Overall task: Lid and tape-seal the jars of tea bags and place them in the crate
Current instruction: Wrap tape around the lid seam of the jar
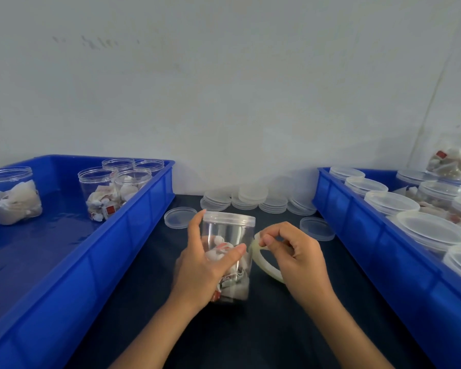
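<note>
The taping step is judged to be in hand: a lidded jar (228,251) of tea bags is held upright over the dark bench (250,328), between two blue crates, by the left hand (205,265), whose grip is curled round its clear wall. A tape roll (264,259), a pale translucent ring, is held just beside the jar by the right hand (296,259), and its edge is pinched between thumb and fingertips, as if the free end were being picked. Next, that end must be peeled and laid along the lid seam. Open jars stand in the left crate (133,217); lidded ones fill the right crate (357,217). Flat, round, cloudy plastic lids (250,199) are stacked behind.
</note>
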`<move>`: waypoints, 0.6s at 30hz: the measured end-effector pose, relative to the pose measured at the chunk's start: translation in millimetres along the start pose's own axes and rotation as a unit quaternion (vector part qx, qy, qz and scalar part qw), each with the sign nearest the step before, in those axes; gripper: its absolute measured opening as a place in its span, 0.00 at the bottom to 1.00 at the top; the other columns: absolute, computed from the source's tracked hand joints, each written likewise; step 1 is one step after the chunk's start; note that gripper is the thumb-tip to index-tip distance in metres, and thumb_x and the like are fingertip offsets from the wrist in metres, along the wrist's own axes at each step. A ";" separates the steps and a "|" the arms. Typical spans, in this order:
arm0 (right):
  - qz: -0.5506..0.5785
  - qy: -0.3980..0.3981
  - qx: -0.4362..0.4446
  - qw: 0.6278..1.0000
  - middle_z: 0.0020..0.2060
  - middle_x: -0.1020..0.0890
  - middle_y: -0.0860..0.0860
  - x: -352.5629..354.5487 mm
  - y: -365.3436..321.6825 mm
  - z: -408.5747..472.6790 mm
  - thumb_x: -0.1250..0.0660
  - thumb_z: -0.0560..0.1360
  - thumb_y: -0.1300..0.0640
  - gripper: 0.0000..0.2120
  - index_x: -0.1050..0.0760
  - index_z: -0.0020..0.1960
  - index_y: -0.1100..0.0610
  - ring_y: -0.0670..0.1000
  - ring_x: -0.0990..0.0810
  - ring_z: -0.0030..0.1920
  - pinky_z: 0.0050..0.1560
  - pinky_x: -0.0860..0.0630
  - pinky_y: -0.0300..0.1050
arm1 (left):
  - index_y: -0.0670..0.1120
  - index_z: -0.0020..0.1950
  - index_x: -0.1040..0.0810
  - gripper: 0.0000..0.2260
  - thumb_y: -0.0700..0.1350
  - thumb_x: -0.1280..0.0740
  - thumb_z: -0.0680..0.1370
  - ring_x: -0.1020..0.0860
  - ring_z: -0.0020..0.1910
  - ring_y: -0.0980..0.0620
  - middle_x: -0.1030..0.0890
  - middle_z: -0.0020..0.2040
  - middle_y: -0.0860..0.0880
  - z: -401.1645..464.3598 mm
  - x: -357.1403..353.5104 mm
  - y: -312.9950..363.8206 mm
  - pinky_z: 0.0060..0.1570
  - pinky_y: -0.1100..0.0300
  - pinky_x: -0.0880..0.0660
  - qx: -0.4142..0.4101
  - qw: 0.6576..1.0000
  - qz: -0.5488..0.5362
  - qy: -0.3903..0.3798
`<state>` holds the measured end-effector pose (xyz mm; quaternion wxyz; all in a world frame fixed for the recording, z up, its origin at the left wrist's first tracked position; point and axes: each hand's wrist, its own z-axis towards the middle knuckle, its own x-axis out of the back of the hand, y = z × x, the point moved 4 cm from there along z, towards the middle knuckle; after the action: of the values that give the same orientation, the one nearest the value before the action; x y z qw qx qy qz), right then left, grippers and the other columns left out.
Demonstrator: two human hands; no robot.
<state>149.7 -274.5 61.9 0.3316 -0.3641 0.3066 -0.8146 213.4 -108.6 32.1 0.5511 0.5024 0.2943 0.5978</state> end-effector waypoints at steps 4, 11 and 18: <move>-0.049 -0.034 0.002 0.998 0.43 0.22 0.39 6.1 -0.3 4.9 0.33 0.76 0.56 0.08 0.23 0.38 0.48 0.42 0.24 0.44 0.46 0.24 0.50 | 0.73 0.70 0.51 0.43 0.74 0.36 0.58 0.20 0.53 0.56 0.20 0.55 0.59 -7.5 -3.6 11.6 0.58 0.48 0.25 -0.024 0.997 0.065 -0.044; -0.101 -0.093 0.014 0.990 0.46 0.28 0.39 19.3 -7.4 9.9 0.33 0.76 0.55 0.08 0.24 0.39 0.45 0.46 0.25 0.46 0.50 0.24 0.55 | 0.72 0.70 0.53 0.45 0.76 0.39 0.57 0.21 0.55 0.57 0.22 0.57 0.60 -8.9 -4.1 15.5 0.59 0.51 0.25 -0.023 0.995 0.093 -0.042; -0.082 -0.042 0.063 0.994 0.43 0.26 0.42 28.6 -31.9 5.0 0.34 0.70 0.42 0.10 0.25 0.36 0.47 0.47 0.25 0.42 0.41 0.23 0.54 | 0.71 0.70 0.54 0.47 0.81 0.41 0.56 0.26 0.52 0.63 0.29 0.50 0.69 -7.6 -1.6 15.8 0.55 0.57 0.29 -0.043 0.991 0.127 -0.002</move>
<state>128.8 -278.7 99.4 0.2986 -0.4006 0.2100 -0.8404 200.5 -112.0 43.5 0.4925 0.5128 0.2016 0.6737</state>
